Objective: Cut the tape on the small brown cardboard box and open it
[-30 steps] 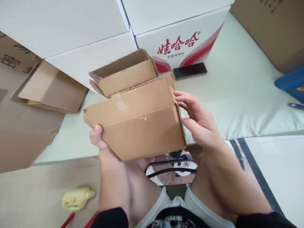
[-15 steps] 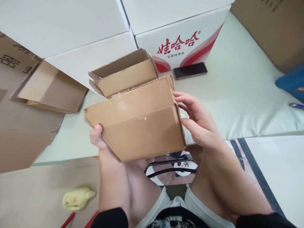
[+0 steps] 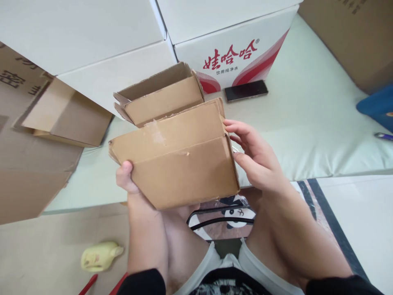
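Observation:
A brown cardboard box [image 3: 181,172], with a strip of clear tape near its upper edge, is tilted in front of me. My left hand [image 3: 127,177] grips its left end, the thumb on the near face and the other fingers hidden behind it. At the right end, my right hand [image 3: 254,153] holds the edge, fingertips by the end flaps and thumb against the side. Just behind it stands a second open cardboard box [image 3: 166,100], its flaps spread at the left.
White cartons [image 3: 233,57] with red print stand at the back, a black phone [image 3: 246,91] before them. More cardboard [image 3: 70,112] is at the left. A blue object [image 3: 377,107] and a pen [image 3: 383,136] lie right. A yellow bottle [image 3: 101,256] is on the floor.

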Motion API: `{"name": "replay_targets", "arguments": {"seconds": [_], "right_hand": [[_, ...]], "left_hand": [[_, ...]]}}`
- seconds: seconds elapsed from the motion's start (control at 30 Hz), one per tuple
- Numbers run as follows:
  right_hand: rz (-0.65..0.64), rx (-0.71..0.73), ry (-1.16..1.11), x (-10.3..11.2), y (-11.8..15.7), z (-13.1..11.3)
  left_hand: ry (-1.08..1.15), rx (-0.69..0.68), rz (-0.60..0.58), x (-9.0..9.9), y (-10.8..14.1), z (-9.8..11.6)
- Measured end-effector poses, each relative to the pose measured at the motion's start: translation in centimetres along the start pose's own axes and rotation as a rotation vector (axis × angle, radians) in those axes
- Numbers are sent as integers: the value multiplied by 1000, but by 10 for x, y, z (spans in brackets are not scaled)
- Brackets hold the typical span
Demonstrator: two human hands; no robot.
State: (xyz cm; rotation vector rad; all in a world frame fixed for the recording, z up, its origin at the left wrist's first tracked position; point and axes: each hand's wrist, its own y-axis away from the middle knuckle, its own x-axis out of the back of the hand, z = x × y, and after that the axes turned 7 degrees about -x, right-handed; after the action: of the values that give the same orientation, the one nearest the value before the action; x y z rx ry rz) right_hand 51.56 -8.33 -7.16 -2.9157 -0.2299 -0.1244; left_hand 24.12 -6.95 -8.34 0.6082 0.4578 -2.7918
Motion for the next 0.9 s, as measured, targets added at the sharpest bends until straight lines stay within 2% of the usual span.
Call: {"name": "replay_targets", "arguments": {"seconds": [0.77,0.9], "right_hand": [[16,-20,-13,-1,0,3],[33,-40,-12,-2,0,3]], "left_hand": [[-25,41,40,-1,1,0],[-2,99,26,-3,4,-1]]}}
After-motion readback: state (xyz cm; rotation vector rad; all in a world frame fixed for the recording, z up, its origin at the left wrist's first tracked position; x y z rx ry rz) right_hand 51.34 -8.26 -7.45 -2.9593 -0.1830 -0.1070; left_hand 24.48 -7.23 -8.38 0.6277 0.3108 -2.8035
